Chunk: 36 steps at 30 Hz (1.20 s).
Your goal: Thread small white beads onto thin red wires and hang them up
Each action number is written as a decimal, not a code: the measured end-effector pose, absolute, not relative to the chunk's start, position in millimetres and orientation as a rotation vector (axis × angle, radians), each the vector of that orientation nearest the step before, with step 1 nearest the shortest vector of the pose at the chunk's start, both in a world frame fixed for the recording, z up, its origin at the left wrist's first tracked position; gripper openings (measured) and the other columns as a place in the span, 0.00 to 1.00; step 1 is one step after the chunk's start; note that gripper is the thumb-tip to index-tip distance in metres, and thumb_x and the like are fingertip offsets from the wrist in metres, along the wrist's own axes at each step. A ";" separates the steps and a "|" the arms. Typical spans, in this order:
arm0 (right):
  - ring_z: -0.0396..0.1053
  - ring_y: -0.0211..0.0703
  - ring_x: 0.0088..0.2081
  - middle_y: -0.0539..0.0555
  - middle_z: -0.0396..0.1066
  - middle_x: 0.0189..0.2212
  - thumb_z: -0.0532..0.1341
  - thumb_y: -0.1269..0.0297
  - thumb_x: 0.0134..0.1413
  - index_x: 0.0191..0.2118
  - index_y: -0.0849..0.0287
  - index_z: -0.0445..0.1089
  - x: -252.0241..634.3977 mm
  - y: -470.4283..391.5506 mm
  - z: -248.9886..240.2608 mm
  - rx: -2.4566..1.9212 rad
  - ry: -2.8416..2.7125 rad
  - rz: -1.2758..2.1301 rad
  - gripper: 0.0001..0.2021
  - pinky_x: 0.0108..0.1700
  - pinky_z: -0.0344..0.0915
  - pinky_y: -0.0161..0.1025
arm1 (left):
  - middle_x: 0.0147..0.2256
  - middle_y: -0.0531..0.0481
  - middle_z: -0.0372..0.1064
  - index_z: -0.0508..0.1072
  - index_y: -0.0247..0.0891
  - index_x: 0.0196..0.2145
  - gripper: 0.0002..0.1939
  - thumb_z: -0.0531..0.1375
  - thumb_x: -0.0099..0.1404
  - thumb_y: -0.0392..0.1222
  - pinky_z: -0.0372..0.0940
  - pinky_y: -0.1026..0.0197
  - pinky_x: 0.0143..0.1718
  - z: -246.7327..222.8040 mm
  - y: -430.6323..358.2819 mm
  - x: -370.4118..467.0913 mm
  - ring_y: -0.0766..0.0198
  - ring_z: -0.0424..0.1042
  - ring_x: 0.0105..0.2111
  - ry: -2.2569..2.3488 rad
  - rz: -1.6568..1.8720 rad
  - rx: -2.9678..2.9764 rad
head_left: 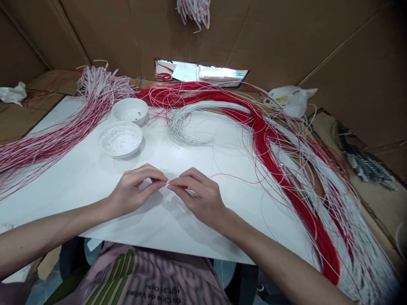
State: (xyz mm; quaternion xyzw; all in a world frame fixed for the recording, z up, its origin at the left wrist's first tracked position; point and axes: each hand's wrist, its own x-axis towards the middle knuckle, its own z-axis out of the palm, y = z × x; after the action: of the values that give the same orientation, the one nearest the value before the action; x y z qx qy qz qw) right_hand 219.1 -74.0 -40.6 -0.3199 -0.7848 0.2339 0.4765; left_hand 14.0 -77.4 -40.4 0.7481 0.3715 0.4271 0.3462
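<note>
A tiny white piece [167,182], too small to make out, sits pinched between left hand [135,189] and right hand [200,194].

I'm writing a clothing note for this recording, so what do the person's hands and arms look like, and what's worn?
The left hand and right hand are bare, with no gloves or rings visible. No sleeves cover the forearms. The mauve top has looping green stripes and dark lettering.
</note>
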 end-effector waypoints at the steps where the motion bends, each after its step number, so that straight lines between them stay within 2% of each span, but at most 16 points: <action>1: 0.69 0.35 0.30 0.52 0.71 0.30 0.62 0.70 0.59 0.37 0.58 0.75 219.0 -73.7 -41.4 -0.779 -1.920 0.581 0.03 0.30 0.69 0.33 | 0.34 0.46 0.74 0.75 0.37 0.39 0.07 0.62 0.63 0.31 0.67 0.60 0.37 -40.2 -77.2 14.4 0.63 0.72 0.35 0.985 1.118 1.975; 12: 0.69 0.36 0.29 0.53 0.71 0.29 0.64 0.69 0.58 0.37 0.60 0.73 220.6 -71.0 -45.2 -0.802 -1.968 0.611 0.02 0.30 0.69 0.34 | 0.31 0.49 0.73 0.73 0.37 0.37 0.04 0.61 0.64 0.32 0.66 0.61 0.36 -37.0 -77.5 15.6 0.65 0.70 0.32 0.973 1.061 2.171; 22: 0.68 0.36 0.29 0.52 0.69 0.29 0.62 0.69 0.60 0.36 0.59 0.74 225.6 -67.5 -44.9 -0.748 -2.096 0.577 0.04 0.30 0.67 0.34 | 0.32 0.48 0.73 0.74 0.37 0.37 0.03 0.61 0.65 0.38 0.67 0.61 0.37 -35.3 -73.7 11.0 0.64 0.70 0.33 0.997 0.931 2.101; 31: 0.70 0.38 0.32 0.53 0.71 0.31 0.60 0.68 0.62 0.37 0.59 0.72 222.9 -69.0 -47.3 -0.752 -2.130 0.604 0.04 0.33 0.69 0.35 | 0.34 0.46 0.75 0.74 0.38 0.38 0.07 0.56 0.67 0.34 0.67 0.59 0.37 -34.8 -76.8 12.1 0.62 0.71 0.35 0.909 0.923 2.234; 36: 0.68 0.40 0.33 0.53 0.70 0.31 0.58 0.72 0.58 0.34 0.59 0.68 226.2 -67.3 -36.7 -0.916 -2.133 0.527 0.04 0.35 0.67 0.38 | 0.31 0.48 0.73 0.73 0.37 0.37 0.04 0.59 0.65 0.33 0.66 0.60 0.36 -33.9 -75.5 11.8 0.64 0.69 0.33 1.023 1.040 2.223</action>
State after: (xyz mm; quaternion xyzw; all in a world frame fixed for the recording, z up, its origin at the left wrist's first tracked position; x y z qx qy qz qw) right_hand 226.2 -67.3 -36.7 -0.3574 -0.8320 0.2054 0.3712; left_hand 11.8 -75.5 -33.9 0.8119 0.3736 0.3799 0.2387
